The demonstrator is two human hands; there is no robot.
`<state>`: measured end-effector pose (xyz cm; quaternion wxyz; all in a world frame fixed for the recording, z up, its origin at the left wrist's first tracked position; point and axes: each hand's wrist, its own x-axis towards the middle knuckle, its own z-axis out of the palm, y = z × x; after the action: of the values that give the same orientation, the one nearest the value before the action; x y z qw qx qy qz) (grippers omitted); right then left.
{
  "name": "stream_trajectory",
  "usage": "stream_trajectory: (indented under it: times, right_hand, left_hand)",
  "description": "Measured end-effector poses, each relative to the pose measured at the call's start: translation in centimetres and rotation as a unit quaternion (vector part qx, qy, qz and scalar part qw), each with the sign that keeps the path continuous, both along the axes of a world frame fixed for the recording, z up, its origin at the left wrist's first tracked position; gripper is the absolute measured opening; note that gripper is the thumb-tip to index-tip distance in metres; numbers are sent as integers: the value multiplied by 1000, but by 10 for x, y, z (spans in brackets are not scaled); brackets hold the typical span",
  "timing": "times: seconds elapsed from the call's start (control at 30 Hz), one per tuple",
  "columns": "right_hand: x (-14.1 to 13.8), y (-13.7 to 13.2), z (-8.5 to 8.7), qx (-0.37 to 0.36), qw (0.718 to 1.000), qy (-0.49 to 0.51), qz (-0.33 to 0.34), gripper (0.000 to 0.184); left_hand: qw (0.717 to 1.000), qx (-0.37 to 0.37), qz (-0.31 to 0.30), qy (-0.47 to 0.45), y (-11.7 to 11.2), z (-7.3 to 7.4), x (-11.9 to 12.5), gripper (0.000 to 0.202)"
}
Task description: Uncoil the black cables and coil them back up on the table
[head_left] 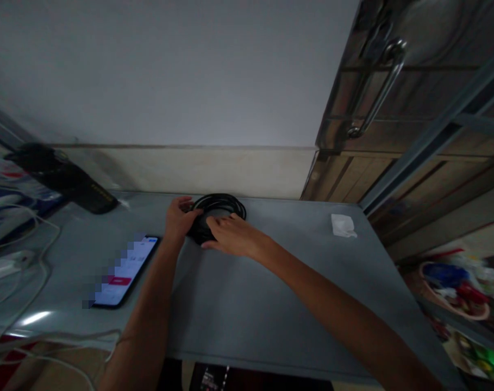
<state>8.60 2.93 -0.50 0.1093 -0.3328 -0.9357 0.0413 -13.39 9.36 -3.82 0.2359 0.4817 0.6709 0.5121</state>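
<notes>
A coil of black cable (224,200) lies on the grey table, close to its back edge. My left hand (181,218) grips the left side of the coil, thumb over the top and fingers curled round the outside. From the right, my right hand (232,233) reaches over the near part of the coil. Its fingers are bent and closed on the cable near the front of the loop; the exact fingertip contact is partly hidden.
Left of my left forearm lies a lit phone (126,271). A black bottle (67,179) leans at the back left, near white charging cables (45,266). A crumpled white tissue (343,225) sits on the grey table (295,304) at right. A basket (454,288) stands beyond the right edge.
</notes>
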Motion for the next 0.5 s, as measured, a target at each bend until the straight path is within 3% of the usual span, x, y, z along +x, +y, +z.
stream_trajectory:
  times: [0.1, 0.23, 0.33, 0.5]
  right_hand:
    - [0, 2, -3, -1, 1000, -8, 12, 65]
    - [5, 2, 4, -46, 997, -43, 35, 40]
    - [12, 0, 21, -123, 989, -66, 43, 36]
    - [25, -16, 40, -185, 977, -103, 27, 36]
  left_hand:
    - [998, -6, -35, 42, -1, -1, -1, 52]
    - [994, -7, -84, 62, -4, 0, 0, 45]
    - [990, -1, -123, 64, -5, 0, 3, 53]
    - [956, -5, -282, 79, -11, 1, 11, 59]
